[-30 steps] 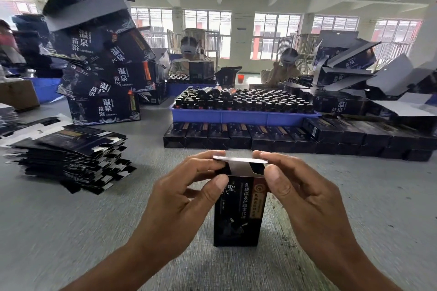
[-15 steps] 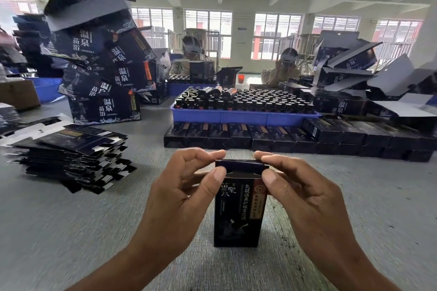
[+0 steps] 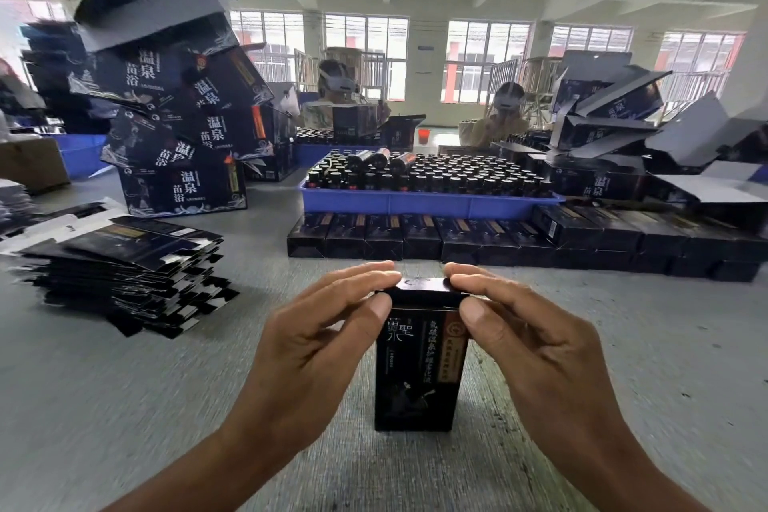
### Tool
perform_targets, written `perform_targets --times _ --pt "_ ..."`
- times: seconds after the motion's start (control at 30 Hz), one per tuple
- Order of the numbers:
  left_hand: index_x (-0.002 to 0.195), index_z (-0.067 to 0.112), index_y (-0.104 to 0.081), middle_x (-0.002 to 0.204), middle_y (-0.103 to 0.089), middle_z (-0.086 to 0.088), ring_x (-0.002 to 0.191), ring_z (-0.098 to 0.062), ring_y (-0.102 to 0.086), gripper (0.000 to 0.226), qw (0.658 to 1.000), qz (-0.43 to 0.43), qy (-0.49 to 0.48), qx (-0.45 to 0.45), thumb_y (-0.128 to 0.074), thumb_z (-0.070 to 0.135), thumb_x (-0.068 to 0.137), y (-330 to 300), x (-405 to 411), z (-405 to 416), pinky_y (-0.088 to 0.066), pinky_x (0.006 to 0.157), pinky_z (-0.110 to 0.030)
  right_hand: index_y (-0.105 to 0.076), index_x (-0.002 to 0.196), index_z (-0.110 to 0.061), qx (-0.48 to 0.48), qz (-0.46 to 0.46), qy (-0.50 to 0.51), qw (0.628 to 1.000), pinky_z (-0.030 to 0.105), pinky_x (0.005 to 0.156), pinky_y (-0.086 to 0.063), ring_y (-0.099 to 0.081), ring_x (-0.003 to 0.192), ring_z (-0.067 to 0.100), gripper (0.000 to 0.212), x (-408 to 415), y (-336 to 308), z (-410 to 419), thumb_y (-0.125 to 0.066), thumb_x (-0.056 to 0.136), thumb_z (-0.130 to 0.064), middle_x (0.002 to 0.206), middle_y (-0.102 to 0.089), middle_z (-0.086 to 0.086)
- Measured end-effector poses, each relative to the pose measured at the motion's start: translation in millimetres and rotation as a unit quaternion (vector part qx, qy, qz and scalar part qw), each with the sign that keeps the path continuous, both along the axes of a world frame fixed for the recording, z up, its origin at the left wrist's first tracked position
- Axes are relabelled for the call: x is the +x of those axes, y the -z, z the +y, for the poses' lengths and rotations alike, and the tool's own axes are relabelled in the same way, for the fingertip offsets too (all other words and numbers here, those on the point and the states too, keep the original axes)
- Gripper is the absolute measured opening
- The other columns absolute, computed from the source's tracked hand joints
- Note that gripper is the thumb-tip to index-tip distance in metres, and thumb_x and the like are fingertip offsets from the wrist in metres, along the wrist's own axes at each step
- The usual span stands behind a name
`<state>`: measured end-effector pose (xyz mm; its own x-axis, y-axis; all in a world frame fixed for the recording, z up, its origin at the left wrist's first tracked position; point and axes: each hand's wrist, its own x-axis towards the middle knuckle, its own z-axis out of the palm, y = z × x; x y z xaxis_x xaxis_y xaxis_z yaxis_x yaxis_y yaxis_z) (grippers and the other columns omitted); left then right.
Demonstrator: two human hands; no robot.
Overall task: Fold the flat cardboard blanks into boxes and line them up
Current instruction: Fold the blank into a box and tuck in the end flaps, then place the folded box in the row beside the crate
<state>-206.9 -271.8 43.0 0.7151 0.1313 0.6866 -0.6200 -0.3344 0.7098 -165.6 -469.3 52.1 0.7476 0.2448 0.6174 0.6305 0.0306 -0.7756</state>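
1. Closing the top flap: left hand (image 3: 328,337) and right hand (image 3: 528,341) both pinch the upright box (image 3: 417,370), which stands well in front of the blue tray (image 3: 415,205).
2. Next, likely: tuck it fully, then move the box to the finished row (image 3: 478,239) just in front of the tray.

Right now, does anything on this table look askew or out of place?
Yes. The stack of big dark boxes at far left leans, its upper boxes tilted. A few bottles lie flat atop the upright ones in the blue tray.

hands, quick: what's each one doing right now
Left hand: pinching the top left of the upright box, fingers on its lid, thumb on the front.
Right hand: same pinch at the top right.
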Motion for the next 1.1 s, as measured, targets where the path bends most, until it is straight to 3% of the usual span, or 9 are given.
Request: perform_targets --times 0.17,0.4,0.53,0.63,0.9,1.0,1.1 --pt "0.117 0.036 -0.072 0.124 -0.069 0.013 0.122 -0.014 -0.062 0.028 1.000 -0.005 0.012 0.005 -0.059 0.033 0.092 0.2 0.5 2.7 -0.059 0.088 -0.042 -0.073 0.109 -0.041 0.001 -0.005 -0.004 1.000 0.009 0.086 -0.051 -0.063 0.115 -0.003 0.028 0.7 0.7 -0.3 -0.061 0.084 -0.038 0.117 -0.071 -0.023" --pt "0.117 0.031 -0.074 0.126 -0.068 0.012 0.122 -0.015 -0.063 0.029 1.000 -0.008 0.019 0.022 -0.058 0.035 0.093 -0.4 2.3 6.4 -0.061 0.084 -0.039 -0.074 0.108 -0.038 0.006 0.000 -0.021 1.000 0.010 0.086 -0.051 -0.063 0.116 -0.002 0.026 4.3 2.6 -1.1 -0.061 0.086 -0.033 0.120 -0.070 -0.022" --pt "0.119 0.020 -0.072 0.126 -0.068 0.012 0.119 -0.011 -0.064 0.028 0.995 -0.052 -0.006 0.082 -0.059 0.028 0.095 -1.0 3.5 7.5 -0.061 0.077 -0.028 -0.075 0.106 -0.036 -0.013 -0.025 -0.003 1.000 0.015 0.087 -0.054 -0.064 0.116 0.002 0.022 6.9 4.8 -1.2 -0.063 0.088 -0.034 0.122 -0.069 -0.021" --pt "0.117 0.011 -0.072 0.129 -0.067 0.002 0.117 -0.009 -0.065 0.027 0.984 -0.106 -0.026 0.143 -0.061 0.020 0.094 -1.0 5.8 10.5 -0.058 0.078 -0.020 -0.074 0.108 -0.029 -0.035 -0.058 0.027 0.997 0.020 0.087 -0.056 -0.065 0.116 0.004 0.025 9.8 6.8 -0.8 -0.063 0.087 -0.037 0.124 -0.068 -0.022" --pt "0.119 0.008 -0.072 0.129 -0.066 -0.004 0.115 -0.009 -0.066 0.027 0.953 -0.176 -0.092 0.231 -0.062 0.019 0.096 2.9 14.0 17.6 -0.057 0.088 -0.025 -0.074 0.110 -0.027 -0.100 -0.160 0.120 0.975 0.008 0.089 -0.048 -0.060 0.116 -0.006 0.022 14.7 8.5 -0.8 -0.063 0.093 -0.033 0.127 -0.064 -0.021" --pt "0.131 0.020 -0.065 0.134 -0.062 0.003 0.109 -0.005 -0.067 0.034 0.958 -0.131 -0.084 0.240 -0.058 0.027 0.098 10.4 12.7 18.0 -0.060 0.078 -0.023 -0.067 0.117 -0.037 -0.100 -0.139 0.111 0.979 0.005 0.084 -0.048 -0.060 0.114 -0.008 0.024 13.7 12.1 1.5 -0.056 0.096 -0.037 0.122 -0.065 -0.025" --pt "0.142 0.060 -0.034 0.121 -0.058 0.029 0.099 0.009 -0.065 0.048 0.971 -0.007 -0.057 0.233 -0.051 0.048 0.099 17.4 9.7 14.6 -0.055 0.068 -0.010 -0.049 0.129 -0.062 -0.137 -0.060 0.073 0.986 0.001 0.077 -0.047 -0.058 0.110 -0.015 0.033 15.8 18.1 3.5 -0.050 0.098 -0.050 0.117 -0.060 -0.041"
